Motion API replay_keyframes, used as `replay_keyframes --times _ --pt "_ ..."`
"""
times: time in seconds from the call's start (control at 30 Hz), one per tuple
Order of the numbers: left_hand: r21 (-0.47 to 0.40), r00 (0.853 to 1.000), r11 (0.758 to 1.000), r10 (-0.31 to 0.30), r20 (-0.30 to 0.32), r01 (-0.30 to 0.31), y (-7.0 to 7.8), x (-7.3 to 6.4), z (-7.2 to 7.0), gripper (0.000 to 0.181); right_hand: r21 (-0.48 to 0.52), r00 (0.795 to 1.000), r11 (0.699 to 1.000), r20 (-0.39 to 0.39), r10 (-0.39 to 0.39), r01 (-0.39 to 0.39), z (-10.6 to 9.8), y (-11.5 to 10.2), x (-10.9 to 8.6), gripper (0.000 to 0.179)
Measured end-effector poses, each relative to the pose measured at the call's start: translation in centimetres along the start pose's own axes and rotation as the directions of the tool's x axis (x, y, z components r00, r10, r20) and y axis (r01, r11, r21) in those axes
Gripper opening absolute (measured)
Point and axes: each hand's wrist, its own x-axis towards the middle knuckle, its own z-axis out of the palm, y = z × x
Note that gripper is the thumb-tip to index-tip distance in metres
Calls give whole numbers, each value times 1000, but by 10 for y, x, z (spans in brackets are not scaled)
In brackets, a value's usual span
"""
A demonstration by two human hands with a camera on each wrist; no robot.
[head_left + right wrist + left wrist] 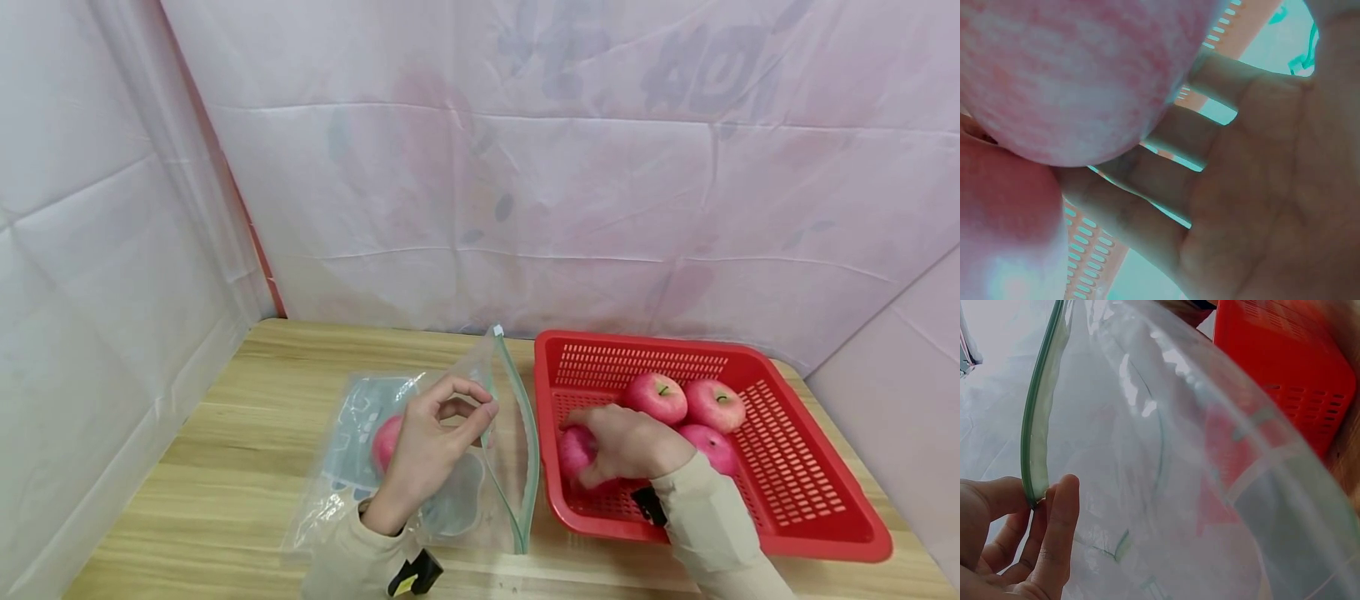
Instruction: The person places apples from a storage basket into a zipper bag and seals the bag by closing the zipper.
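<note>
My left hand [431, 442] pinches the open mouth of a clear zip bag [315, 518] at its green zip edge [1032, 419], between thumb and fingers. Inside the bag, partly behind that hand, lies a pink-red apple [386, 442]. The bag's other zip strip [532, 450] bows away toward the basket. Down in the red plastic basket [873, 533], my right hand [630, 442] grips an apple [576, 452] at the left end, thumb and fingers around its sides. In the right wrist view the fingers [1147, 181] lie along an apple [1079, 75].
Three more apples, one at the back [654, 398], one to its right [716, 406] and one in front [712, 450], sit in the basket beside my right hand. The basket stands right of the bag on a wooden table [202, 475]. Pale cloth walls [420, 183] enclose the table's back and sides.
</note>
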Motion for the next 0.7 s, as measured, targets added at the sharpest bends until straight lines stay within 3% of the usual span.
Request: replay_keyframes --times 0.7 --pt "9 1000 1000 4 9 -5 -2 0 0 11 6 995 998 -76 -57 58 -2 4 1 63"
